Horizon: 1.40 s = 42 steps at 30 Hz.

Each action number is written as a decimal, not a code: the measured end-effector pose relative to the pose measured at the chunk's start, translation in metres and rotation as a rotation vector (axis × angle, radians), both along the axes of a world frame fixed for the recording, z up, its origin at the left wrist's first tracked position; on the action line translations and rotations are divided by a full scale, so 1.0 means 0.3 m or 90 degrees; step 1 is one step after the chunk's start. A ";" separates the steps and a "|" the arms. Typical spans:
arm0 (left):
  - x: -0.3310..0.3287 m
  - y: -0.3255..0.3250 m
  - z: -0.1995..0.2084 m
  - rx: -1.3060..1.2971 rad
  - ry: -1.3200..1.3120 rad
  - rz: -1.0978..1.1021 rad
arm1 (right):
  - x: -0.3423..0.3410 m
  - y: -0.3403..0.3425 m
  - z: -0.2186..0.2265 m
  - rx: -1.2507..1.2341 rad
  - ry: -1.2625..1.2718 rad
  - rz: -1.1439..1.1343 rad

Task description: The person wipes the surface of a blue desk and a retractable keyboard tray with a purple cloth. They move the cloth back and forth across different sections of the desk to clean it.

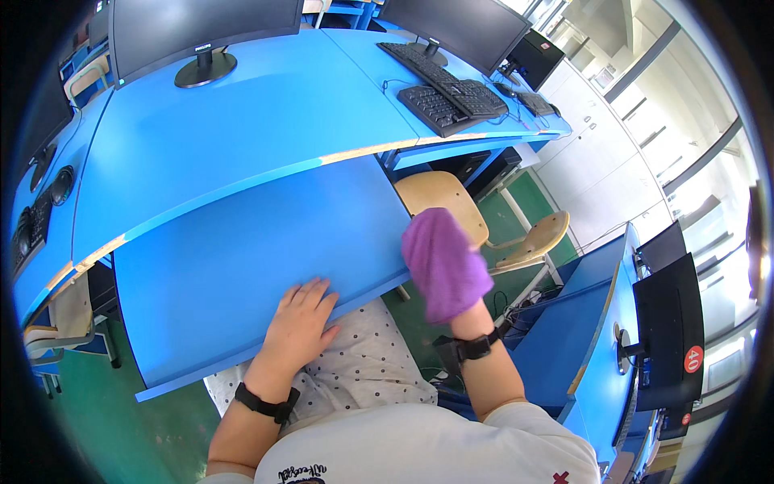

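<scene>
My left hand (303, 324) rests on the front edge of a blue pull-out keyboard tray (242, 266), its fingers stretched out and slightly apart. A purple cloth (445, 262) hangs over my right hand (471, 319) and hides most of the fingers. That hand grips the cloth just off the tray's right end, above the floor. Each wrist wears a black strap. The tray juts out from under a blue desk top (242, 121) and reaches over my lap.
A monitor (201, 28) stands at the back of the desk. Stacked black keyboards (447, 93) lie at the right. Wooden chairs (439, 198) stand beyond the cloth. Another blue desk with a monitor (673, 331) is close on my right. Mice and a keyboard lie far left.
</scene>
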<state>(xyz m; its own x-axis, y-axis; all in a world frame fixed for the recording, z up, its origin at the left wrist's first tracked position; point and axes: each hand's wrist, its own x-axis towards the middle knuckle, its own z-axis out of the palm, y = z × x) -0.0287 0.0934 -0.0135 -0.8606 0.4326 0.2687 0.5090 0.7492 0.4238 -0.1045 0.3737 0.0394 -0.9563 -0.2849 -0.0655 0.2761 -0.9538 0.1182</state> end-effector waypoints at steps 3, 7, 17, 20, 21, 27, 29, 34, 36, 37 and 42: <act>-0.004 0.003 0.004 -0.043 -0.014 0.002 | -0.015 -0.006 -0.089 0.462 0.164 -0.076; -0.007 -0.004 -0.006 -0.035 -0.025 -0.010 | -0.047 -0.003 -0.082 0.510 0.184 -0.140; 0.000 -0.003 -0.006 -0.035 -0.039 -0.010 | -0.078 -0.093 -0.114 0.966 0.351 0.055; 0.003 0.003 0.007 -0.061 -0.047 -0.006 | -0.088 -0.149 -0.156 1.311 0.655 0.041; 0.003 0.010 0.001 -0.060 -0.049 -0.005 | -0.091 -0.161 -0.161 1.499 0.913 -0.053; -0.005 0.028 -0.032 -0.145 -0.081 0.030 | -0.055 -0.146 -0.110 1.518 1.098 -0.039; -0.003 0.028 -0.039 -0.138 -0.068 0.011 | -0.019 -0.141 -0.084 1.534 1.086 0.008; -0.009 0.037 -0.052 -0.120 -0.057 -0.014 | -0.132 -0.192 -0.123 1.611 1.119 0.092; -0.011 0.033 -0.047 -0.129 -0.064 -0.021 | -0.219 -0.246 -0.144 1.637 1.068 -0.019; -0.012 0.035 -0.042 -0.128 -0.062 -0.026 | -0.267 -0.269 -0.148 1.638 1.064 -0.020; -0.007 0.031 -0.042 -0.120 -0.086 -0.015 | -0.344 -0.283 -0.174 1.559 1.121 -0.211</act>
